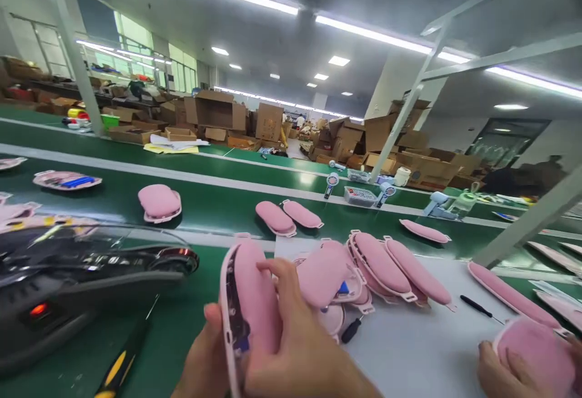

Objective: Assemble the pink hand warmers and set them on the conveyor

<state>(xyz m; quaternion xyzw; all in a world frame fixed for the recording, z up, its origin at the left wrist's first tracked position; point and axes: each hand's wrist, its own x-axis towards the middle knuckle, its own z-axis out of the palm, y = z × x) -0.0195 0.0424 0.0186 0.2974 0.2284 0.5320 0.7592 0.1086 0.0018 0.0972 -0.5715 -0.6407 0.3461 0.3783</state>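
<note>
Upright in front of me is a pink oval padded case point(254, 301), its narrow side turned so that dark inner parts show along a gap between the pink cover and the pale rim. My left hand point(202, 349) grips its rim from the left, thumb against the edge. My right hand point(291, 331) is wrapped over the pink cover from the right, fingertips pressed on its face. Just beyond my right hand lies a pile of similar pink cases point(382, 261), some with clear and blue parts showing. A black-handled screwdriver point(351, 330) lies beside the pile.
At left stands a dark machine point(91, 283) with a lit red switch; a yellow-and-black screwdriver point(120, 364) lies beside it. A co-worker's hand point(500, 371) holds another pink case at lower right. More cases rest on the green conveyor point(218, 204). A metal post point(402, 113) rises at right.
</note>
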